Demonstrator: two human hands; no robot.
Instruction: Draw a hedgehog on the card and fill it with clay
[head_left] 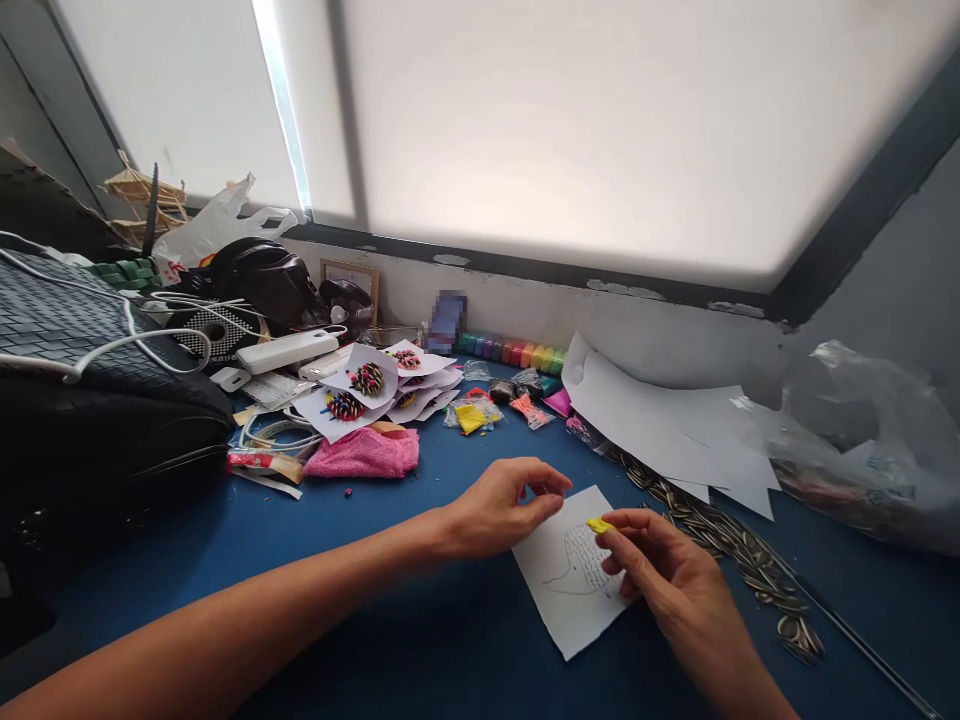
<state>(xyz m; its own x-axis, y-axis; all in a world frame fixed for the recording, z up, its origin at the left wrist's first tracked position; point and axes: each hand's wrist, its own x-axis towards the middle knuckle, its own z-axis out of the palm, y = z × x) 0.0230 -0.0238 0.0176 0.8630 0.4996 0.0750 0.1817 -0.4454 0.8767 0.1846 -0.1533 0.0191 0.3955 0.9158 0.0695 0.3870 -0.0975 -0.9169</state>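
Note:
A small lump of yellow modelling clay (598, 525) is pinched between the thumb and fingertips of my right hand (667, 575). Beneath it lies a white paper (559, 615) with a pen drawing of an animal whose body is filled with short marks. My left hand (506, 505) hovers over the paper's upper left edge, fingers loosely curled and thumb apart from them; nothing shows in it. Farther back on the blue table (420, 580) is an opened packet of yellow clay (472, 416).
Sunflower seeds (742, 550) spread on the right beside a thin metal rod (862, 635). White sheets (660, 430) and a plastic bag (877, 450) lie behind. At left are decorated paper cards (367, 380), a pink cloth (364, 453) and a black bag (112, 420).

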